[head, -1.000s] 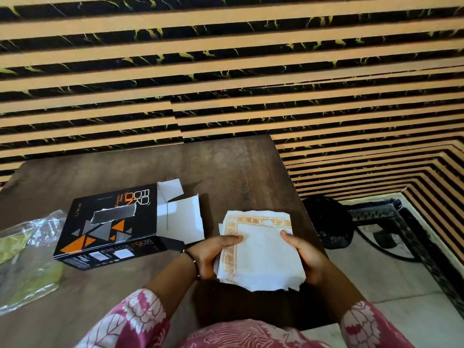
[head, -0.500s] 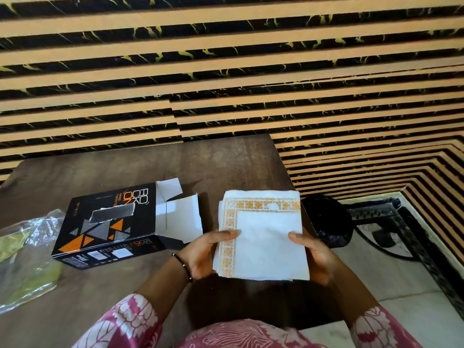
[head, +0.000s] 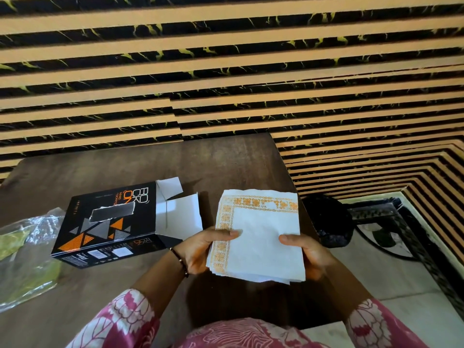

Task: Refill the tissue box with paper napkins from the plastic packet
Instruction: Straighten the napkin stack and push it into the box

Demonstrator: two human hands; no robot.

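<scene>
Gripping the napkin stack (head: 261, 237) at its sides, left hand (head: 200, 249) and right hand (head: 307, 254) risk fanning loose sheets (edges already uneven) against the tissue box (head: 108, 222) flaps.

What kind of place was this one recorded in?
Probably a room in a home or small eatery, though I can't be sure: a brown wooden table against a slatted wall striped tan and black, a tiled floor, and a dark metal stand beside the table.

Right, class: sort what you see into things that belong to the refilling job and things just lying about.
Belongs to the job:
napkin stack, held by both hands
tissue box, end flaps open
plastic packet

Just lying about:
black object on the floor
</scene>
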